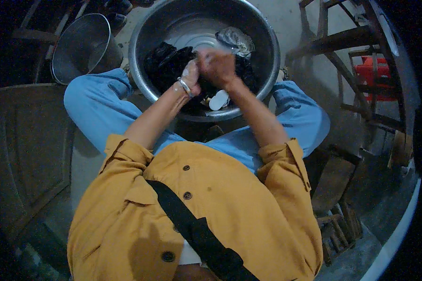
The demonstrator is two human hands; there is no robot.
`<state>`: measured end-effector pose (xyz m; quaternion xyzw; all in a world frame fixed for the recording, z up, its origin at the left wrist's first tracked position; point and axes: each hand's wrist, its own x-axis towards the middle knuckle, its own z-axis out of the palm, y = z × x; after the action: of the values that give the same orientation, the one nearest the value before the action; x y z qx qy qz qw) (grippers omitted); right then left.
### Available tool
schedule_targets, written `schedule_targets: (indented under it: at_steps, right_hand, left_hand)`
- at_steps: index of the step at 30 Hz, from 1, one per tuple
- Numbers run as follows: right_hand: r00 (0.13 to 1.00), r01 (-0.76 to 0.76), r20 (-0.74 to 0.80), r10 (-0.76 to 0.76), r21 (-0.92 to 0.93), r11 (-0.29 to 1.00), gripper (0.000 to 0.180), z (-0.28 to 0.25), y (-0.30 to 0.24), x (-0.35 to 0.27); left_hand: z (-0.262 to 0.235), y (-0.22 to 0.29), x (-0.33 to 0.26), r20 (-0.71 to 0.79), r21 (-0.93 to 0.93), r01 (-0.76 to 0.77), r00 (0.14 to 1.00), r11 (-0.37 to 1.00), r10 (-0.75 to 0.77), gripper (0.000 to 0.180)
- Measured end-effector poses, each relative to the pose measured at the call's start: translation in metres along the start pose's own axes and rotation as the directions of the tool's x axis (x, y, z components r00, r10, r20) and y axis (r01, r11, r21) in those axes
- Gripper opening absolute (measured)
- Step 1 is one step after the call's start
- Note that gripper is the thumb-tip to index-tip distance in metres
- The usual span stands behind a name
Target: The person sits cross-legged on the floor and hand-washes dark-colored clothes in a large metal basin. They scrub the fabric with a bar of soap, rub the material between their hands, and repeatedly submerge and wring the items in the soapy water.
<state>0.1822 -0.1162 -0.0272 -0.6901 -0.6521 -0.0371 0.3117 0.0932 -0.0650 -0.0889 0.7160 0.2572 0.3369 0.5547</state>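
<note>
A wide metal basin [273,70] stands on the floor between my knees, with dark wet-looking cloth [166,58] bunched in it. Above the cloth my two hands meet, fingers curled in against each other. My left hand [191,76], whitish with what looks like suds, has a silver bangle at the wrist; its fingertips are hidden. My right hand [219,65] is closed and blurred by motion. What lies between them cannot be made out. A greyish cloth [237,40] rests toward the basin's far right. Close to the near wall is a white oval object [218,100].
An empty-looking metal pot [82,47] leans at the far left, beside a wooden panel [30,150]. Wooden furniture frames [342,42] stand at the right, with a red plastic item [375,77] behind them. A small wooden piece [333,182] lies at the lower right.
</note>
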Motion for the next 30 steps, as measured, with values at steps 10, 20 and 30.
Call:
schedule_targets:
  at_steps: [10, 20, 30]
  right_hand:
    - [0.870, -0.491, 0.111, 0.480, 0.117, 0.863, 0.036, -0.011, 0.026, 0.005]
    - [0.820, -0.556, 0.531, 0.216, 0.648, 0.520, 0.028, -0.050, 0.072, 0.010]
    - [0.938, -0.295, 0.098, 0.334, 0.732, 0.614, 0.025, -0.020, 0.055, -0.005]
  left_hand:
    - [0.008, 0.045, -0.011, 0.090, -0.420, 0.558, 0.810, 0.716, -0.579, 0.022]
    - [-0.056, 0.068, 0.028, 0.447, 0.150, 0.346, 0.812, 0.926, -0.376, 0.047]
    - [-0.028, 0.031, 0.010, 0.250, -0.343, 0.093, 0.968, 0.935, -0.005, 0.037]
